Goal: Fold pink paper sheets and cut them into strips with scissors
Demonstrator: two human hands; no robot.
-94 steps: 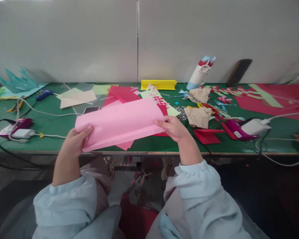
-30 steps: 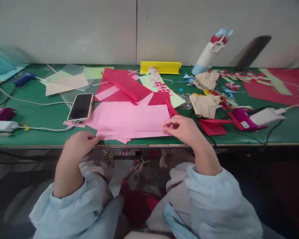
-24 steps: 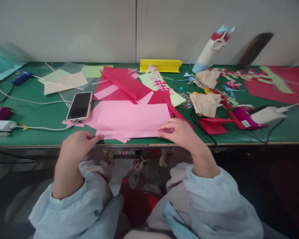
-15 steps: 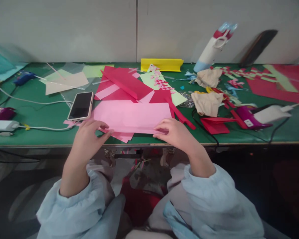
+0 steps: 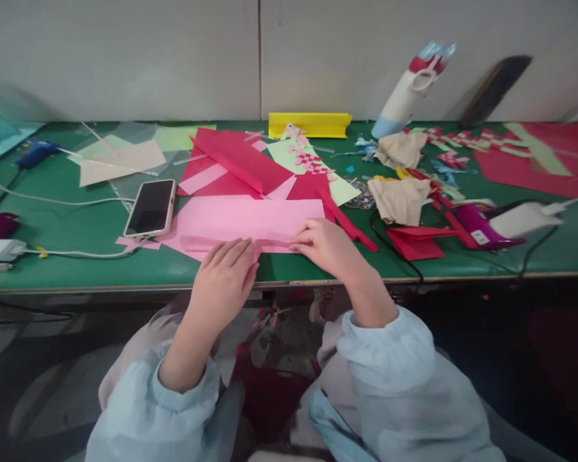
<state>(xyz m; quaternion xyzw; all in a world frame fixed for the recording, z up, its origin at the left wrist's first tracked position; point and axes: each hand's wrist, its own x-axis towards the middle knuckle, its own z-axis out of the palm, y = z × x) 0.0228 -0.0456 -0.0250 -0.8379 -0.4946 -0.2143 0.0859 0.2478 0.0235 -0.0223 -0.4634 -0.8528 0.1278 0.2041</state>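
A pink sheet of paper [image 5: 250,215] lies on the table near its front edge, with a narrow fold along its near side. My left hand [image 5: 224,276] rests flat on that fold, fingers stretched out and pressing the paper. At the right end of the fold, my right hand [image 5: 325,247] pinches the near edge between thumb and fingers. More pink paper shows under the sheet's left end. Just behind it lie crimson sheets [image 5: 241,160], one of them folded into a long strip.
A phone [image 5: 150,208] on a white cable lies left of the paper. Behind stand a yellow folded strip [image 5: 311,125] and a bottle [image 5: 409,93]. Beige cloth pieces [image 5: 399,199], red scraps and a purple device [image 5: 484,224] with a white plug are on the right.
My left hand has left the sheet's left corner, moved right and flattened onto the fold. My right hand stays pinched on the near edge, shifted slightly left.
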